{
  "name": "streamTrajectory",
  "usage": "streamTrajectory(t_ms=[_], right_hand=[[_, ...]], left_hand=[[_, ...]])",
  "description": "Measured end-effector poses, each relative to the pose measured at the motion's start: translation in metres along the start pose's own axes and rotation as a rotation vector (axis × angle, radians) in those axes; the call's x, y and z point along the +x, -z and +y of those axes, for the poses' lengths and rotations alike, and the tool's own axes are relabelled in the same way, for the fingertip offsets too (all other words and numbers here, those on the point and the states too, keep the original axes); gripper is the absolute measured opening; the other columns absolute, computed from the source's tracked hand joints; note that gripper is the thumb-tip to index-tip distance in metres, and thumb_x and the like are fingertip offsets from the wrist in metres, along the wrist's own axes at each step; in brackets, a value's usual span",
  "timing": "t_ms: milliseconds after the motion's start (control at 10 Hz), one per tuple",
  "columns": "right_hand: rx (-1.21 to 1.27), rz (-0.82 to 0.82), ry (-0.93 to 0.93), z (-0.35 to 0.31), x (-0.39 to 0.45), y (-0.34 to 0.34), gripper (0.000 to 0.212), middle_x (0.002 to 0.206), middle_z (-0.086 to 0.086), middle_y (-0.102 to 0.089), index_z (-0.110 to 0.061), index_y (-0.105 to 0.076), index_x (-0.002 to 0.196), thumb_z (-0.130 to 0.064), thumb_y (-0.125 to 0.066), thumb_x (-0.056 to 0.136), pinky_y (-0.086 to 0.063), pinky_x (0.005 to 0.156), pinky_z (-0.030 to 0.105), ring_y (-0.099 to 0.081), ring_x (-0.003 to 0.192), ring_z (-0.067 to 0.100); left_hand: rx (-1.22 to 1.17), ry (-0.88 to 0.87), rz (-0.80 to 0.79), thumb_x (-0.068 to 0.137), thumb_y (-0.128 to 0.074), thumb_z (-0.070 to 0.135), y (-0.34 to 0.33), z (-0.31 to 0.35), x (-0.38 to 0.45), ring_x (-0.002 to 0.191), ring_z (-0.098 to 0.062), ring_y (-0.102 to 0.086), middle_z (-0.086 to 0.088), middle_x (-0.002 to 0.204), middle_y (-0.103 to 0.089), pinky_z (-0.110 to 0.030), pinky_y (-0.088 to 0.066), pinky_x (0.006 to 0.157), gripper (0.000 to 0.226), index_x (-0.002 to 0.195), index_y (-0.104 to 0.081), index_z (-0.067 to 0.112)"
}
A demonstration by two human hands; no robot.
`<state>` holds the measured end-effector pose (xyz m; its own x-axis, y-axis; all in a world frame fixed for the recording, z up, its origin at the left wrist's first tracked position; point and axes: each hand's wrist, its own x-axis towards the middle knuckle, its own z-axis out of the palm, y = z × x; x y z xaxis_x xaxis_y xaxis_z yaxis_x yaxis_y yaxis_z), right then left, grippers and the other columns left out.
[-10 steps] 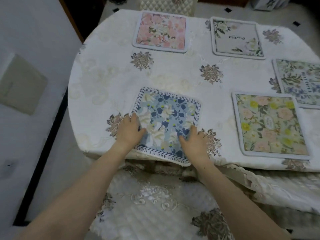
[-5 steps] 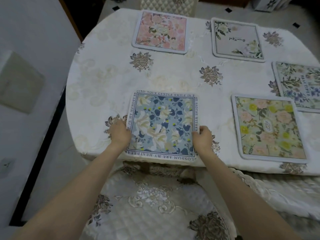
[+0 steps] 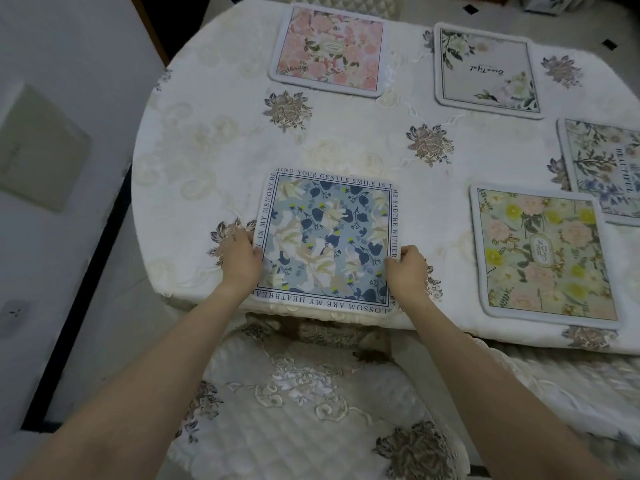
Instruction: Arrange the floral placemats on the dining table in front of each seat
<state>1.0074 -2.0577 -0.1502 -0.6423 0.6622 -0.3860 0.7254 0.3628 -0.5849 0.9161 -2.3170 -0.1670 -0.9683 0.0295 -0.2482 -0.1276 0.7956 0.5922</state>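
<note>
A blue floral placemat point(image 3: 329, 240) with a text border lies flat at the table's near edge. My left hand point(image 3: 240, 259) pinches its left edge and my right hand point(image 3: 407, 270) pinches its right edge. Four other floral placemats lie on the cream tablecloth point(image 3: 207, 140): a yellow-green one point(image 3: 543, 254) to the right, a pink one point(image 3: 330, 51) at the far side, a grey one with script point(image 3: 488, 69) beside it, and a pale one point(image 3: 606, 164) cut off at the right edge.
A chair seat point(image 3: 304, 410) with an embroidered quilted cover sits directly below me against the table. A second covered seat point(image 3: 571, 382) is to its right. A white wall point(image 3: 62, 133) with a wall plate runs along the left. A chair back point(image 3: 346, 1) shows at the far side.
My hands slid from resting on top of the blue placemat to its left and right edges. The mat turned from skewed to square with the table edge.
</note>
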Motion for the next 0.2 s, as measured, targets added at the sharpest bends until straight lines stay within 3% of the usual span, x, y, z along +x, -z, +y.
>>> streamTrajectory(t_ms=[100, 200], right_hand=[[-0.084, 0.038, 0.086, 0.0033, -0.0026, -0.0004, 0.024, 0.107, 0.019, -0.057, 0.002, -0.052, 0.108, -0.006, -0.053, 0.086, -0.051, 0.079, 0.046, -0.057, 0.093, 0.034], [-0.249, 0.071, 0.207, 0.0068, -0.007, -0.0011, 0.034, 0.114, 0.018, -0.051, -0.001, -0.049, 0.119, -0.01, -0.055, 0.088, -0.045, 0.087, 0.043, -0.049, 0.103, 0.033]], left_hand=[[0.002, -0.048, 0.009, 0.084, -0.051, 0.0, 0.0017, -0.0012, -0.0016, 0.101, -0.041, -0.05, -0.027, 0.103, -0.058, -0.048, -0.04, 0.088, 0.016, 0.099, -0.052, -0.007], [0.119, -0.094, 0.006, 0.084, -0.053, 0.0, 0.0026, -0.0019, -0.0051, 0.106, -0.042, -0.046, -0.028, 0.112, -0.051, -0.048, -0.037, 0.091, 0.023, 0.105, -0.051, -0.008]])
